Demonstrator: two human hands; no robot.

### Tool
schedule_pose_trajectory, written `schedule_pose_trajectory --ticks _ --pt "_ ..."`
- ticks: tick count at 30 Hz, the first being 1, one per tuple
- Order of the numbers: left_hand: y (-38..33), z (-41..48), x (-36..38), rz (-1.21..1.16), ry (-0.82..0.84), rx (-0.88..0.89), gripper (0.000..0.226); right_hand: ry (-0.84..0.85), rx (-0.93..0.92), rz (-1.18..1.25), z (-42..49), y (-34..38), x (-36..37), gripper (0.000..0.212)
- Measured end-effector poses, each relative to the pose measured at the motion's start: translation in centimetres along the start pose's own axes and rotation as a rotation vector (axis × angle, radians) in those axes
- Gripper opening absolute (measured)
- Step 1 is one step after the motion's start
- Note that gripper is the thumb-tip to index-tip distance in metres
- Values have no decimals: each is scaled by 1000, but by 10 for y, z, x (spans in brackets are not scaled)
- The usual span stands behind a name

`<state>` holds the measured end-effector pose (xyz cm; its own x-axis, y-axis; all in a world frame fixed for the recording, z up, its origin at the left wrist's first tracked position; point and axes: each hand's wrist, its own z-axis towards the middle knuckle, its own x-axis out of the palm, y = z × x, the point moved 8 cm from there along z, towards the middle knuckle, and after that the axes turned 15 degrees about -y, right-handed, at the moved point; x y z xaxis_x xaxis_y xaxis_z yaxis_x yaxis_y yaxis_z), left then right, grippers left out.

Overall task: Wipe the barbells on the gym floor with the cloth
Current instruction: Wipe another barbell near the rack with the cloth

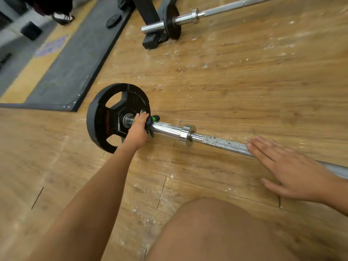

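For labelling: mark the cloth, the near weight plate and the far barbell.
cloth [150, 126]: head view, its dark fold.
near weight plate [101, 118]: head view, black face left of hub.
far barbell [185, 17]: head view, chrome sleeve beside its plate.

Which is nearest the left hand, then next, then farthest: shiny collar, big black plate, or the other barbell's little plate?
1. Big black plate, right beside the left hand.
2. Shiny collar, along the bar to its right.
3. Little plate, far away near the top.
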<state>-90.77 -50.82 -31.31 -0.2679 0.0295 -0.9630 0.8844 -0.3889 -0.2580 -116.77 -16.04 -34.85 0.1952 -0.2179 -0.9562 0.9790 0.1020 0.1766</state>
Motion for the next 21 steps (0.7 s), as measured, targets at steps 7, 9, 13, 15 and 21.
schedule_pose_trajectory --ticks 7,9,13,15,21 --pt "-15 13 0 34 19 20 68 -28 3 -58 8 -10 2 94" --pt "-21 16 0 45 20 28 66 -36 11 -64 10 -12 1 94" --pt "-18 7 7 3 -33 40 76 -37 4 -86 12 -18 0 93" --pt "-10 4 10 -5 -42 45 81 -38 6 -90 14 -19 1 94" --pt "-27 9 -1 -19 -85 -29 72 -26 20 -82 16 -20 2 99"
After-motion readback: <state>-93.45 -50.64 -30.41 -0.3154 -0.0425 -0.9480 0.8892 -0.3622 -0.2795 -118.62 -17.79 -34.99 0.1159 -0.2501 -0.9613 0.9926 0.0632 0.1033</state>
